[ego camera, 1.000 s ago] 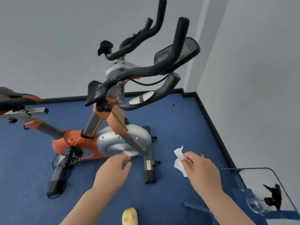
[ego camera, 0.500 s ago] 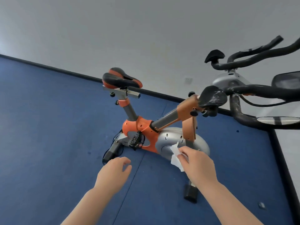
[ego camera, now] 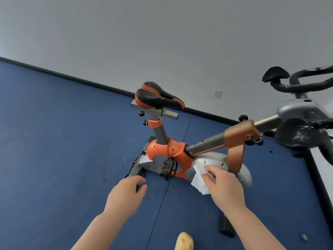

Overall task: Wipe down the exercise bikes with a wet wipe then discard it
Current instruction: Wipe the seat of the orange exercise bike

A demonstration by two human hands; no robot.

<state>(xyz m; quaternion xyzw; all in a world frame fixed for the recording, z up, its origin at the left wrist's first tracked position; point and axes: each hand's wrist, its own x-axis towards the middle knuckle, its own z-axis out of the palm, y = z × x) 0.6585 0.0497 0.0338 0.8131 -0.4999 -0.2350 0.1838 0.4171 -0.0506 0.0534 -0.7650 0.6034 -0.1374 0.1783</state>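
Note:
An orange and grey exercise bike [ego camera: 169,152] stands on the blue floor, its black and orange saddle [ego camera: 158,96] at centre and black handlebars [ego camera: 304,85] at the right edge. My right hand [ego camera: 223,188] pinches a white wet wipe [ego camera: 199,177] in front of the silver flywheel cover [ego camera: 212,159], below the frame. My left hand [ego camera: 126,192] hangs in the air with loosely curled fingers, holding nothing, near the bike's rear floor bar [ego camera: 135,173].
A white wall with a black skirting board [ego camera: 72,78] runs behind the bike. Blue carpet [ego camera: 63,141] spreads to the left. A yellow shoe tip [ego camera: 183,241] shows at the bottom edge. The bike's front foot [ego camera: 226,226] lies at bottom right.
The view has swung left from the handlebars toward the saddle and frame. My right hand, still with the wipe, now sits before the flywheel cover. My left hand stays empty.

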